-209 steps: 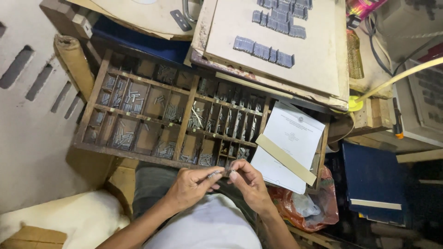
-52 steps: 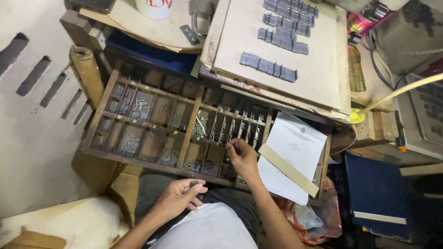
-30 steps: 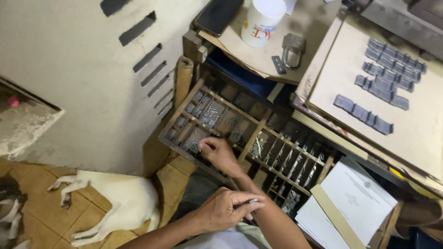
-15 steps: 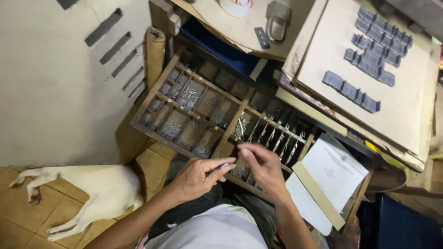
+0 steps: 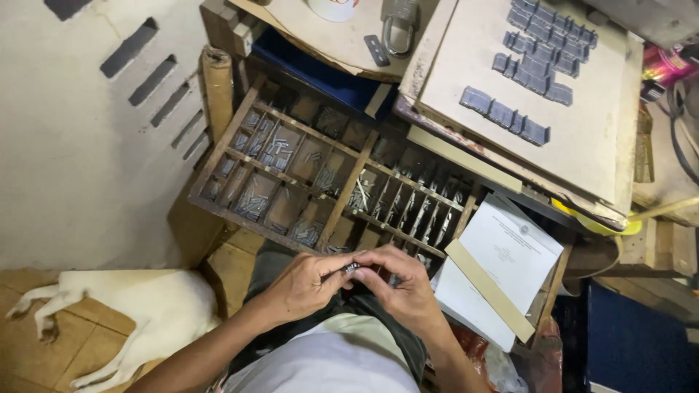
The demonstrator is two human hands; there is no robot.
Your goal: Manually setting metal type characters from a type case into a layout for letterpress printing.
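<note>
My left hand (image 5: 304,285) and my right hand (image 5: 402,285) meet over my lap, just in front of a wooden type case (image 5: 227,149). Between the fingertips of both hands sits a small row of metal type pieces (image 5: 352,268). The left hand cradles them while the right thumb and fingers press against their end. The case is split into many small compartments holding several grey metal sorts. Its near edge lies right behind my knuckles.
A white sheet with a tan ruler-like strip (image 5: 489,290) lies right of the case. A board (image 5: 582,138) above holds rows of set grey type blocks (image 5: 504,116). A white dog (image 5: 138,313) lies on the tiled floor at left. A rolled paper (image 5: 218,91) leans by the wall.
My right hand reached into the case's compartments, first the middle, then the left side, and has come back to my left hand. The view has swung back toward the case.
</note>
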